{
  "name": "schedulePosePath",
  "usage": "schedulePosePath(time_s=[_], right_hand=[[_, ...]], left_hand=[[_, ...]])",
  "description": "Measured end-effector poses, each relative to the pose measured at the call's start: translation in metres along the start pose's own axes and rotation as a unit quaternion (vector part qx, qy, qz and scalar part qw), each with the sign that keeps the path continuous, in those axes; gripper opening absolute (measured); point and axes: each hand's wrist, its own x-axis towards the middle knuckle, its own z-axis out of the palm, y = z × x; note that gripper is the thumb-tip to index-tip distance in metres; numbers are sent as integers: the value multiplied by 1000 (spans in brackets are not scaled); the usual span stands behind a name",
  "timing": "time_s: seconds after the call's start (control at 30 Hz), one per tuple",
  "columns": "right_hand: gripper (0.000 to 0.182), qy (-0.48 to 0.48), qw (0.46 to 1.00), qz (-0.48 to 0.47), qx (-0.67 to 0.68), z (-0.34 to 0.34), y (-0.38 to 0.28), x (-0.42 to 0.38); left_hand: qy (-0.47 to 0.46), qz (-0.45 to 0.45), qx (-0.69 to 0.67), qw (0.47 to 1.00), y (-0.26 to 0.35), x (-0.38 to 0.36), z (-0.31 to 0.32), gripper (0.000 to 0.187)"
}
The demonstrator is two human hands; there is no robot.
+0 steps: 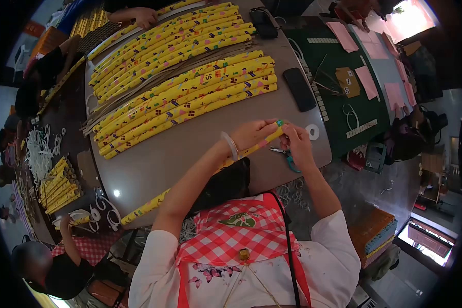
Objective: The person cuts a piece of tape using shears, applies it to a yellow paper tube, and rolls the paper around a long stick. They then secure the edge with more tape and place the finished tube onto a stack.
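A long yellow patterned paper roll (146, 206) slants across the near side of the table, passing under my left forearm up to both hands. My left hand (252, 135) is wrapped round it near its upper end. At that end, the fingers of my right hand (297, 139) are closed on the roll's tip; a small green patch shows there. Just below my right hand lie scissors (292, 163) with teal handles, partly hidden. A white tape roll (312, 132) rests on the table to the right of that hand.
Several yellow rolls (190, 97) lie in rows across the brown table (190, 149). A black phone (299, 90) lies to their right, a dark bag (220, 185) at the near edge. Another person's hand (146, 18) touches rolls at the top; a co-worker (69, 267) sits lower left.
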Motion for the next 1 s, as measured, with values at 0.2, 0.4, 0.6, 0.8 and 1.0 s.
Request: schedulePosePath(time_s=[0.2, 0.4, 0.6, 0.8, 1.0], right_hand=[[27, -13, 999, -29, -13, 7, -1, -2], [31, 2, 999, -36, -30, 13, -1, -4], [31, 10, 999, -34, -12, 11, 1, -4], [29, 1, 999, -43, 6, 11, -1, -3], [31, 4, 999, -38, -39, 13, -6, -6]], left_hand=[[-98, -63, -203, 972, 12, -4, -3, 51], [-71, -72, -227, 969, 11, -8, -4, 43], [-100, -42, -152, 982, 3, -8, -6, 31], [-100, -24, -176, 979, 10, -12, -8, 33], [-64, -33, -187, 980, 13, -7, 1, 42]])
